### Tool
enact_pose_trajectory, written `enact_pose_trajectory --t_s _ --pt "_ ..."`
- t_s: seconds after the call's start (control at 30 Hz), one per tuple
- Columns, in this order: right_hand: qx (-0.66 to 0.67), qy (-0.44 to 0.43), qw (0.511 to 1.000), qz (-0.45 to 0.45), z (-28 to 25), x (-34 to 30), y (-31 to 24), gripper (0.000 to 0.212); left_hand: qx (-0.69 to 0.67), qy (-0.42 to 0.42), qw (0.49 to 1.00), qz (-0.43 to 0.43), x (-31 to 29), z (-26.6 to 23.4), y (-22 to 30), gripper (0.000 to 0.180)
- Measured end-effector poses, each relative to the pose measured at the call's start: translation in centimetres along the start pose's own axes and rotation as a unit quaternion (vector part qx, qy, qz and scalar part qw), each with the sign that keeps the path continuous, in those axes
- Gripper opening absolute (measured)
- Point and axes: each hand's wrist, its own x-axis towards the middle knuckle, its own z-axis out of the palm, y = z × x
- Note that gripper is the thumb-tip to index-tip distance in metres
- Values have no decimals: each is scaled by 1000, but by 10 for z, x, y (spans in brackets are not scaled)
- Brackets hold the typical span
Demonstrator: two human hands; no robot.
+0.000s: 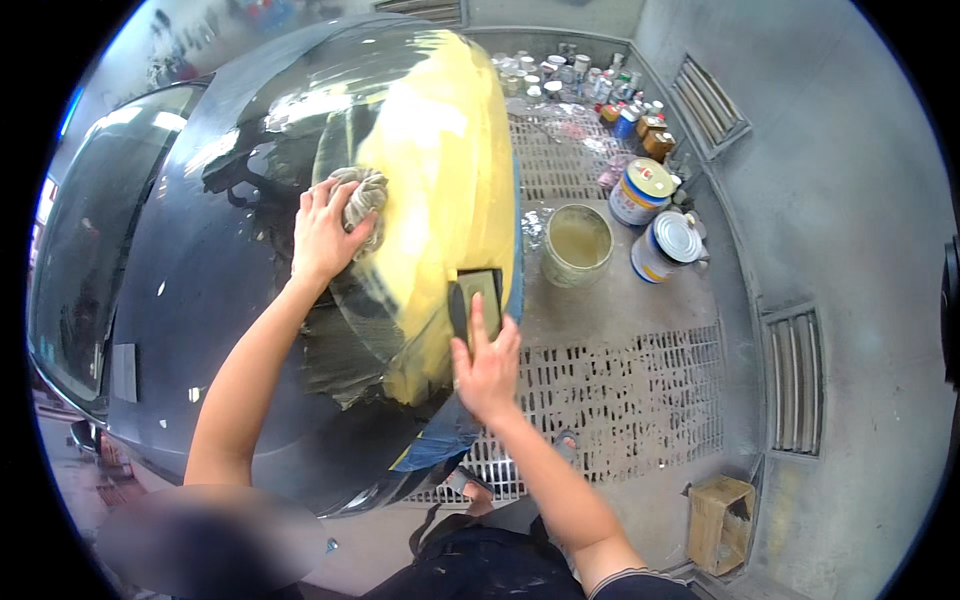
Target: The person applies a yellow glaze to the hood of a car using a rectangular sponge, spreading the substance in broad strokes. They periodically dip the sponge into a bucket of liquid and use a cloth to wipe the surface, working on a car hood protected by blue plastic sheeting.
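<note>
A dark car panel (190,300) lies in front of me, with a wide patch of yellow filler (440,130) along its right edge. My left hand (325,235) is closed around a crumpled grey rag (364,196) and presses it on the panel, at the filler's left border. Lower right, my right hand (488,375) grips a flat sanding block (484,285) against the yellow surface, one finger stretched along its back. The block's underside is hidden. Wet-looking dark smears surround the patch, and blue masking (440,442) hangs at the panel's near corner.
On the floor to the right stand an open bucket (578,245) of cloudy liquid and two large cans (640,192). Several bottles and jars (555,75) line the back wall. A cardboard box (720,525) sits near right, by the grey wall (850,250). Slotted grating (630,400) covers part of the floor.
</note>
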Motion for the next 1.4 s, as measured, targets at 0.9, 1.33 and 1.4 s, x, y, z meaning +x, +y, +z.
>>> enact_pose_trajectory --t_s 0.9,1.33,1.4 --pt "-32 28 997 -58 -5 98 -20 71 -133 -16 987 92 36 14 15 81" --pt "20 -14 999 43 -12 129 45 73 -105 -88 987 88 42 21 16 59" --pt "20 41 997 -56 -4 56 39 80 -93 -83 988 92 42 22 21 61"
